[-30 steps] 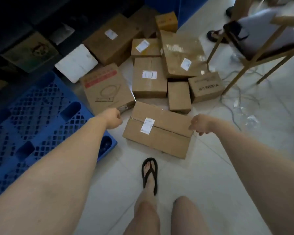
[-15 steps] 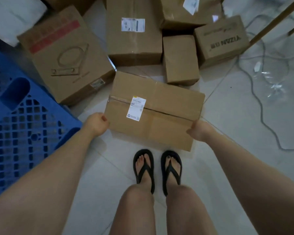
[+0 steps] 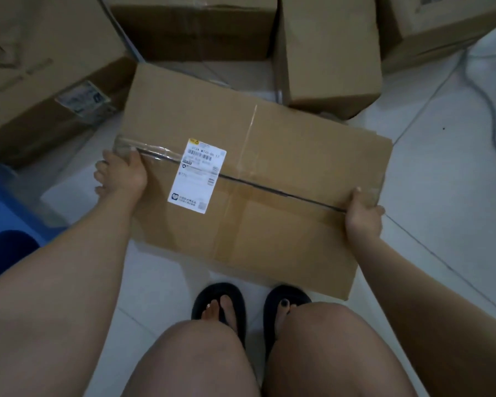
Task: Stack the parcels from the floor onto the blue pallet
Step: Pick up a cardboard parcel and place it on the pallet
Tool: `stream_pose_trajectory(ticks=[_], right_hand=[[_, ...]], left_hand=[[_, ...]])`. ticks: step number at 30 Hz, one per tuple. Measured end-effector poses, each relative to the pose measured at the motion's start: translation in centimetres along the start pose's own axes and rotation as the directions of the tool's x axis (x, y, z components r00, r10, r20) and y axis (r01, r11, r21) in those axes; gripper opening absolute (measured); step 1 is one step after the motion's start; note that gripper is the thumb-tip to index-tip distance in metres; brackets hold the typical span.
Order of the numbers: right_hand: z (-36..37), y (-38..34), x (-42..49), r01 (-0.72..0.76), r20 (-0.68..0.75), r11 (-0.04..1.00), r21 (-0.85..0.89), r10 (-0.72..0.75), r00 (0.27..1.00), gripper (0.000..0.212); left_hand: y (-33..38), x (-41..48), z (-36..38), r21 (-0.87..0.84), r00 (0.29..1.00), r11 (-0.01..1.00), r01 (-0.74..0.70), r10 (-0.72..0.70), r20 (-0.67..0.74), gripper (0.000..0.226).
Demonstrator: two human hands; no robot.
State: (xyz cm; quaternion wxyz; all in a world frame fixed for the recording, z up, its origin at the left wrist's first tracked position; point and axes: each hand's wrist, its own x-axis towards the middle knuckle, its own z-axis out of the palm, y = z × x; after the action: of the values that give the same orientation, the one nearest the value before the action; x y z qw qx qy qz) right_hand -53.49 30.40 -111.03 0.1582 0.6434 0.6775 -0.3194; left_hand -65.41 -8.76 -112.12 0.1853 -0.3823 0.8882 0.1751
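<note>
Head view looks down at a big brown parcel (image 3: 269,179) in the middle, on the white floor (image 3: 441,196). The left hand (image 3: 121,174) holds its edge at 9 o'clock, thumb on top, grip closed on the parcel. The right hand (image 3: 362,213) holds the edge at 3 o'clock the same way. A white label (image 3: 196,176) sits on top. The blue pallet (image 3: 3,213) peeks in at 9 o'clock. More boxes (image 3: 330,50) wait at 12 o'clock. Two feet in black sandals (image 3: 221,308) stand at 6 o'clock.

Your left hand (image 3: 121,174): closed on the parcel's (image 3: 249,179) left end. Your right hand (image 3: 362,214): closed on its right end. Arms outstretched, knees bent.
</note>
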Motion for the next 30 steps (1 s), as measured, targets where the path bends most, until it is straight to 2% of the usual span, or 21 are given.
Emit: stream_pose_trajectory(ticks=[2, 6, 13, 19, 25, 30], right_hand=[[-0.9, 0.2, -0.8, -0.02, 0.025, 0.999, 0.031, 0.02, 1.0, 0.083], [-5.5, 0.3, -3.8, -0.038, 0.082, 0.998, 0.047, 0.035, 0.996, 0.076], [-15.8, -2.0, -10.9, 0.031, 0.028, 0.998, 0.055, -0.033, 0.999, 0.059], [-23.2, -6.6, -18.0, 0.124, 0.062, 0.989, 0.084, -0.13, 0.99, 0.057], [-28.3, -11.8, -26.1, 0.222, 0.117, 0.973, 0.066, -0.229, 0.966, 0.056], [-29.8, -16.0, -33.3, 0.328, 0.216, 0.944, 0.027, -0.326, 0.92, 0.056]], left_hand=[[0.1, 0.4, -1.4, -0.056, 0.998, 0.997, 0.047, -0.045, 0.045, 0.068], [-0.5, -1.6, -6.1, -0.292, 0.967, 0.946, 0.142, -0.07, 0.243, 0.063], [-1.8, -8.7, -14.8, -0.328, 0.899, 0.908, 0.259, -0.102, 0.426, 0.053], [-1.8, -14.8, -24.9, -0.409, 0.916, 0.88, 0.242, -0.068, 0.396, 0.047], [-4.0, -19.1, -35.7, -0.404, 0.91, 0.844, 0.353, -0.209, 0.359, 0.054], [-7.4, -22.1, -43.2, -0.45, 0.893, 0.779, 0.438, -0.315, 0.322, 0.054]])
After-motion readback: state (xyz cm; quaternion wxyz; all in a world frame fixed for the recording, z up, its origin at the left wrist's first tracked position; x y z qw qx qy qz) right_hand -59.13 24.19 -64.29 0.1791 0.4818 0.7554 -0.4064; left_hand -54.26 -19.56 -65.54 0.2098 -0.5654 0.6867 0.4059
